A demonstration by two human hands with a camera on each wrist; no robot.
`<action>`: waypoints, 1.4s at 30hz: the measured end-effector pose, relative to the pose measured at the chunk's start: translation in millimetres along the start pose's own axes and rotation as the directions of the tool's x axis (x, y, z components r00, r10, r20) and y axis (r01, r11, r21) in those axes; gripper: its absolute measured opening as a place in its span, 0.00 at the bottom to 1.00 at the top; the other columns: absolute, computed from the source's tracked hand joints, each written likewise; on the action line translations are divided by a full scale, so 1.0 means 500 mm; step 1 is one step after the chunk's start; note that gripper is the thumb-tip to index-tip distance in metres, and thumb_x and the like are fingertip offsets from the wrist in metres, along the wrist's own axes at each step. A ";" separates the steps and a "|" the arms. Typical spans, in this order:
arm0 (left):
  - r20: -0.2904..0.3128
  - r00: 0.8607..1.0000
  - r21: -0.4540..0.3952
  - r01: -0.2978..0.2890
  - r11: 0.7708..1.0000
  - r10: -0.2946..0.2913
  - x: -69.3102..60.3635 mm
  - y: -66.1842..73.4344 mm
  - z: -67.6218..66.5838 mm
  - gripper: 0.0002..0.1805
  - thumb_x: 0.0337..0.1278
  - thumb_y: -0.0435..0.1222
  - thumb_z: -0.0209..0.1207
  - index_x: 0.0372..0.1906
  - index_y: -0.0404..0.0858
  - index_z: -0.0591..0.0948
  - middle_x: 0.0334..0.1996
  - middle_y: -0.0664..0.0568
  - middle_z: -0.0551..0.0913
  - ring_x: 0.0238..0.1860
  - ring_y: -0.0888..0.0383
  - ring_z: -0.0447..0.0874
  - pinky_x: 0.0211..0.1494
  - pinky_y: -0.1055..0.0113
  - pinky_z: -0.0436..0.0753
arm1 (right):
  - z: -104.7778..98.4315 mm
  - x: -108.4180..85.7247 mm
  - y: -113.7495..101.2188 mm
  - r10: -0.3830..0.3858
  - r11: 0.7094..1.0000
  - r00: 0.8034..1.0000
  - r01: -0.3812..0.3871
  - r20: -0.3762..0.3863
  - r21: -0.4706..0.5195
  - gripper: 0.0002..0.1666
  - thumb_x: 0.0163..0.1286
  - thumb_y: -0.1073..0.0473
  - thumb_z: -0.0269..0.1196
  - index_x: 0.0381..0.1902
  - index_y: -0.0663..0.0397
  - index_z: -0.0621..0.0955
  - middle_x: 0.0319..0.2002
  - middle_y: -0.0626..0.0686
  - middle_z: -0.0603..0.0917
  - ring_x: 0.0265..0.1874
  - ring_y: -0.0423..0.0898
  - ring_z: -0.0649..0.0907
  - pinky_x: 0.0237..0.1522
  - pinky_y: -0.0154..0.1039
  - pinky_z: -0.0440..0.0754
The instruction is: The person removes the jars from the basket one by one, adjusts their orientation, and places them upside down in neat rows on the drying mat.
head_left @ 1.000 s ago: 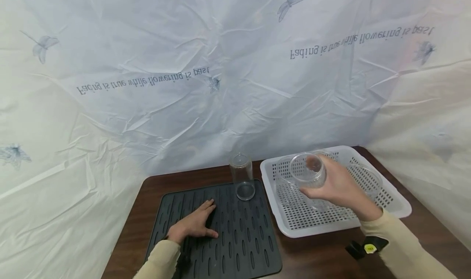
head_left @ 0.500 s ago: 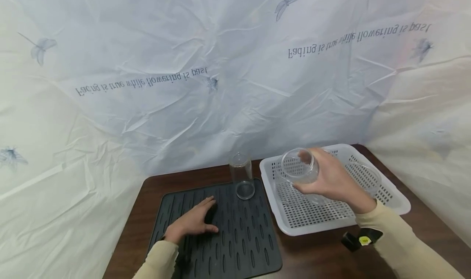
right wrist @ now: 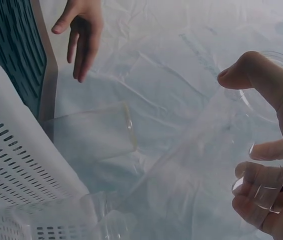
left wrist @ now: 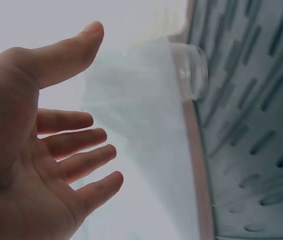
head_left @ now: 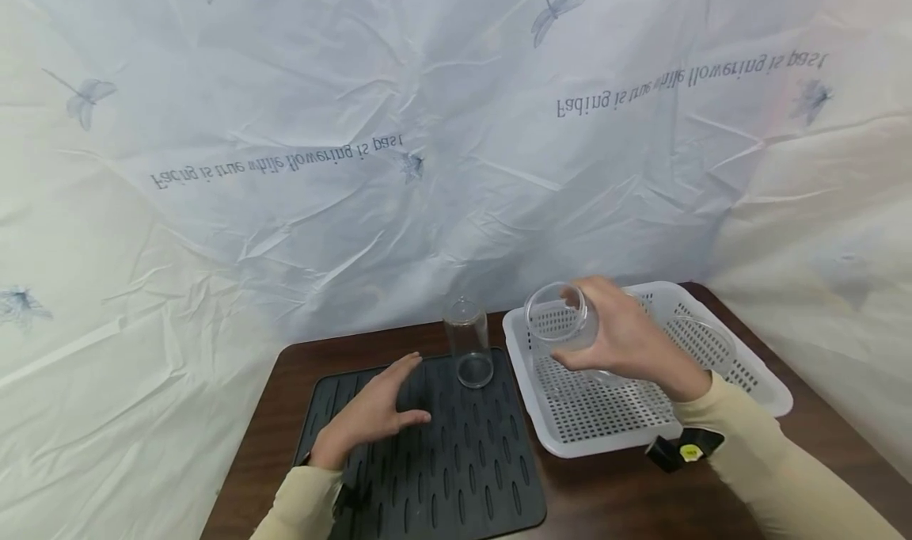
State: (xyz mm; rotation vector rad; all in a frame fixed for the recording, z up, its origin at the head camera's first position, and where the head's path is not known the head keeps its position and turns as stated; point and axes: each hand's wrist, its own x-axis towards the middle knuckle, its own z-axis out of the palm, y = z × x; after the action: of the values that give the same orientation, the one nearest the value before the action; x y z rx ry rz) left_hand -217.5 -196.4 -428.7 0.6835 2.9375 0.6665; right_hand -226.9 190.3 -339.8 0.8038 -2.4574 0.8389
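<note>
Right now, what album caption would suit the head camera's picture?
Right hand holding a clear cup over a white basket, left hand above a dark mat.

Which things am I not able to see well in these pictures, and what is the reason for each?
- Head view: the count of glassware in the basket; the right hand covers part.
- Head view: the near left corner of the mat; the left sleeve and bottom edge hide it.
- Head view: writing on the yellow mark; too small.
- Left wrist: the standing glass's upper end; bright blur.
- Right wrist: part of the held glass; right edge.
</note>
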 end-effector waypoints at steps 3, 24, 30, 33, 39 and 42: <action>-0.032 0.999 -0.005 -0.027 1.000 0.027 -0.004 0.020 -0.013 0.52 0.51 0.60 0.65 0.77 0.47 0.56 0.76 0.48 0.56 0.73 0.46 0.62 0.65 0.45 0.73 | 0.000 0.006 -0.006 -0.023 1.000 1.000 0.023 -0.006 0.016 0.46 0.35 0.46 0.82 0.54 0.54 0.77 0.44 0.52 0.80 0.41 0.46 0.78 0.39 0.44 0.80; -0.214 0.966 -0.010 -0.151 0.989 0.145 -0.005 0.111 -0.063 0.51 0.52 0.59 0.66 0.78 0.54 0.53 0.76 0.54 0.57 0.74 0.50 0.61 0.67 0.46 0.72 | 0.004 0.042 -0.048 -0.144 0.986 0.990 0.144 0.012 -0.086 0.47 0.36 0.42 0.79 0.53 0.59 0.77 0.48 0.56 0.79 0.46 0.51 0.78 0.43 0.48 0.83; -0.275 0.942 -0.021 -0.205 0.978 0.192 -0.003 0.131 -0.065 0.50 0.53 0.56 0.67 0.77 0.50 0.55 0.74 0.50 0.60 0.71 0.50 0.66 0.63 0.52 0.76 | 0.007 0.048 -0.060 -0.162 0.977 0.987 0.160 -0.002 -0.141 0.51 0.36 0.41 0.79 0.56 0.62 0.76 0.49 0.59 0.78 0.47 0.54 0.78 0.44 0.51 0.83; -0.303 0.931 -0.036 -0.224 0.974 0.203 -0.003 0.137 -0.067 0.49 0.53 0.54 0.68 0.76 0.48 0.57 0.73 0.49 0.63 0.67 0.49 0.70 0.60 0.54 0.78 | 0.012 0.052 -0.068 -0.179 0.973 0.984 0.175 -0.008 -0.151 0.52 0.36 0.41 0.79 0.56 0.63 0.76 0.48 0.60 0.78 0.47 0.55 0.78 0.45 0.52 0.82; -0.350 0.911 -0.053 -0.253 0.966 0.220 0.002 0.150 -0.073 0.47 0.54 0.52 0.67 0.76 0.48 0.58 0.72 0.50 0.64 0.67 0.51 0.70 0.61 0.56 0.78 | 0.018 0.060 -0.076 -0.202 0.965 0.979 0.197 -0.013 -0.171 0.51 0.36 0.40 0.78 0.56 0.61 0.76 0.47 0.59 0.78 0.46 0.54 0.77 0.43 0.49 0.82; -0.371 0.897 -0.054 -0.280 0.958 0.241 0.007 0.159 -0.077 0.46 0.55 0.53 0.67 0.76 0.47 0.59 0.72 0.50 0.64 0.68 0.51 0.70 0.61 0.55 0.78 | 0.018 0.063 -0.077 -0.223 0.959 0.975 0.216 -0.018 -0.184 0.51 0.35 0.40 0.78 0.55 0.61 0.76 0.46 0.58 0.78 0.45 0.53 0.77 0.42 0.48 0.82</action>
State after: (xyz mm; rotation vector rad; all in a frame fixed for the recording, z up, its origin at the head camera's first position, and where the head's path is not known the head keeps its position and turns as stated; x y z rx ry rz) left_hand -193.5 -146.0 -360.0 1.0622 3.1294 1.0725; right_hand -227.4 147.2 -313.3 0.9606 -2.3162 0.5359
